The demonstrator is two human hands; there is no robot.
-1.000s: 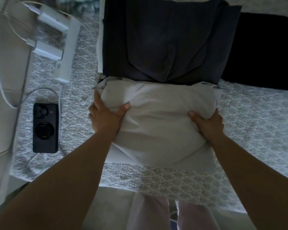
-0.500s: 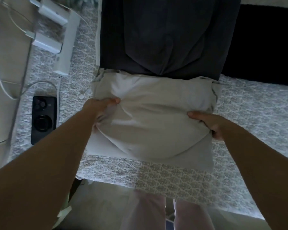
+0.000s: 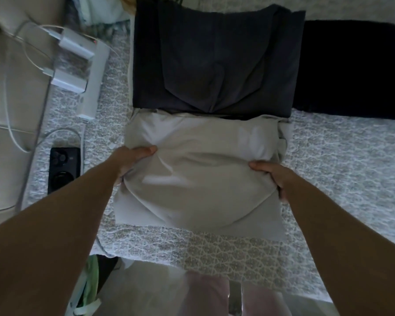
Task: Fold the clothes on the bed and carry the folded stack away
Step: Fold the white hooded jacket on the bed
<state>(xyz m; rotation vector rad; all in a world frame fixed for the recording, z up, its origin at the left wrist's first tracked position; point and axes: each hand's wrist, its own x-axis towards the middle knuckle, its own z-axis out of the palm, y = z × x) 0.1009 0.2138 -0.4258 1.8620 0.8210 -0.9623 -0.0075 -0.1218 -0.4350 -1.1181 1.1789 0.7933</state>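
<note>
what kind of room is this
Most likely a bedroom: a bed with a patterned bedspread, folded clothes such as the dark grey garment laid on it, and a phone charging beside a power strip.

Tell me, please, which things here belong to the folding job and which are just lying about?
Job: light grey garment, gripped by left hand and right hand; dark grey folded garment; black garment.
Lying about: phone, power strip with chargers, cables.
</note>
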